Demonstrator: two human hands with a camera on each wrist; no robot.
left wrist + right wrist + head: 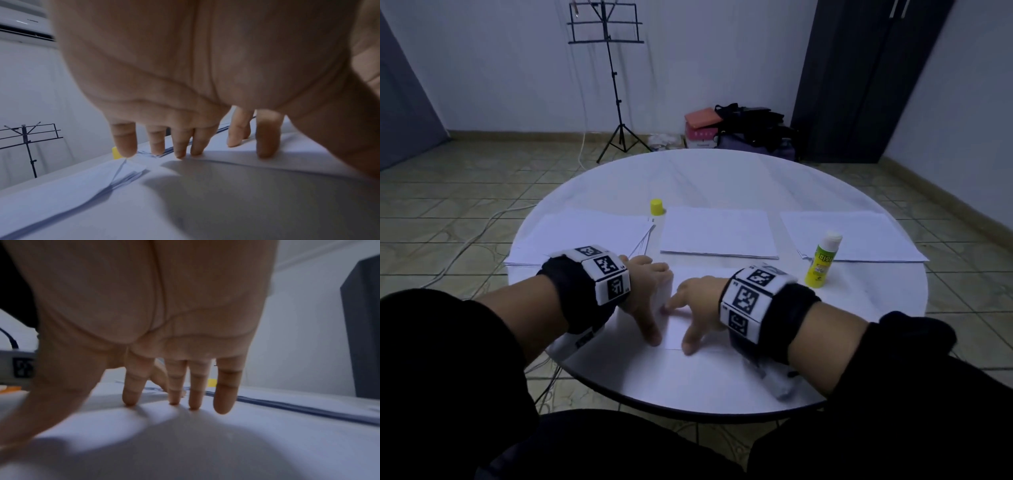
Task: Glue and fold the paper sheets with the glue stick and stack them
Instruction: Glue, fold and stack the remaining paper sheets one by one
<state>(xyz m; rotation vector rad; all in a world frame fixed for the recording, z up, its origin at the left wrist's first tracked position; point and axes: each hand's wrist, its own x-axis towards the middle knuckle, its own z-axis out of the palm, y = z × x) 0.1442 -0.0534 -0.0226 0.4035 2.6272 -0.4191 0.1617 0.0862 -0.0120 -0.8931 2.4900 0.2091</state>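
A single white sheet (674, 330) lies near the front edge of the round white table (722, 174), and both hands are on it. My left hand (650, 301) stands over the sheet's left part, where the paper curves up against the fingers (195, 146); straight fingers and thumb press it down. My right hand (697, 308) is spread, with its fingertips (174, 395) pressing the sheet flat. The yellow-green glue stick (822, 262) stands upright and uncapped to the right of my right wrist. Its yellow cap (656, 207) sits further back.
Three paper stacks lie across the table's middle: left (582, 236), centre (717, 233), right (856, 236). Beyond the table are a music stand (609, 68), bags and boxes (739, 130) on the floor, a dark cabinet (866, 78) and cables (482, 233).
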